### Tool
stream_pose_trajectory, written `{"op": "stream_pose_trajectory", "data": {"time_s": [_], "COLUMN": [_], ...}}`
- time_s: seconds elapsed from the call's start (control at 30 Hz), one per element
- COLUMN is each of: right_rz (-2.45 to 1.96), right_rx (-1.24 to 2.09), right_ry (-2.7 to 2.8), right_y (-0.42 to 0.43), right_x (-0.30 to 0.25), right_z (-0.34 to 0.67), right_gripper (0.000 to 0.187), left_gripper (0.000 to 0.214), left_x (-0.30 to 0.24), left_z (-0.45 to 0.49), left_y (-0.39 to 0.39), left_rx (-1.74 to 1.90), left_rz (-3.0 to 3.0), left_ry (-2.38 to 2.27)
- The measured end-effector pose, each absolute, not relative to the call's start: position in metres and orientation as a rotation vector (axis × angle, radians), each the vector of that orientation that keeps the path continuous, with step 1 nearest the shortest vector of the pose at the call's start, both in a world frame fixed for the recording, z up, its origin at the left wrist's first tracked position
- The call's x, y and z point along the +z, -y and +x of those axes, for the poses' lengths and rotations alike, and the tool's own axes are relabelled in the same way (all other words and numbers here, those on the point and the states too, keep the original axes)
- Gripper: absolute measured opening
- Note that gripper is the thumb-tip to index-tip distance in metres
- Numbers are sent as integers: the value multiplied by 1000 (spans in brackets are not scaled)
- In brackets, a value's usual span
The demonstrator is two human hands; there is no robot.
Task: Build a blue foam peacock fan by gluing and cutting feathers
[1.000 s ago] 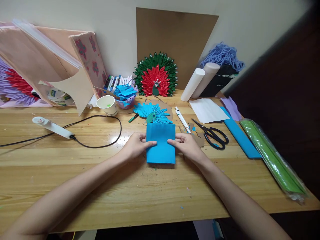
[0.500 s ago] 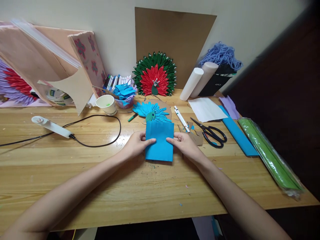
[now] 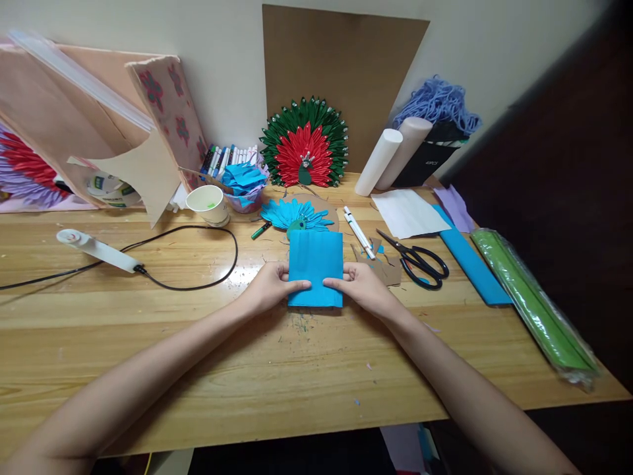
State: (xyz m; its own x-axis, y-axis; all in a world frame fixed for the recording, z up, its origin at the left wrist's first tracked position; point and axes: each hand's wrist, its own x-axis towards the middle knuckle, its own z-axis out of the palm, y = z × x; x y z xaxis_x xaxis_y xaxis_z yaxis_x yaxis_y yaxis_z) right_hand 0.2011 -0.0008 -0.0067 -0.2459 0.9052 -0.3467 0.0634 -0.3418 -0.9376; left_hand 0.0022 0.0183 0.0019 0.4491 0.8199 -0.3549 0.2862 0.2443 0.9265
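A rectangle of blue crepe paper [image 3: 316, 260], folded by its look, is held up over the table between both hands. My left hand [image 3: 271, 285] pinches its left side, thumb on the front and fingers behind. On the right side my right hand [image 3: 363, 288] grips it the same way. Just behind the paper lies a blue peacock craft [image 3: 297, 216] with a green body, partly hidden. Black-handled scissors [image 3: 418, 258] rest to the right of my right hand, near white pens [image 3: 359, 232] and brown card scraps [image 3: 380, 267].
A white glue gun [image 3: 96, 251] with a looping black cord lies at left. Behind stand a paper cup [image 3: 208, 206], a bowl of blue pieces [image 3: 244, 185] and a red-green peacock [image 3: 304, 148]. Wrapped green paper [image 3: 534, 300] and a blue strip [image 3: 472, 264] lie at right.
The blue paper's lower edge sits a little higher and the sheet looks shorter or more tilted. Both thumbs have shifted down nearer that edge, the right one further inward. The camera view has moved slightly.
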Motion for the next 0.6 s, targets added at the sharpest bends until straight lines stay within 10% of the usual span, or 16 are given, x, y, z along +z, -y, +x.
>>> {"op": "stream_pose_trajectory", "data": {"time_s": [0.6], "right_rz": [-1265], "right_rx": [1840], "right_ry": [1309], "right_y": [1], "right_x": [-2], "right_z": [204], "right_gripper": [30], "left_gripper": [32], "left_x": [1], "left_z": [-3], "left_y": [-15], "left_rx": [489], "left_rz": [1444], "left_ry": [-1150]}}
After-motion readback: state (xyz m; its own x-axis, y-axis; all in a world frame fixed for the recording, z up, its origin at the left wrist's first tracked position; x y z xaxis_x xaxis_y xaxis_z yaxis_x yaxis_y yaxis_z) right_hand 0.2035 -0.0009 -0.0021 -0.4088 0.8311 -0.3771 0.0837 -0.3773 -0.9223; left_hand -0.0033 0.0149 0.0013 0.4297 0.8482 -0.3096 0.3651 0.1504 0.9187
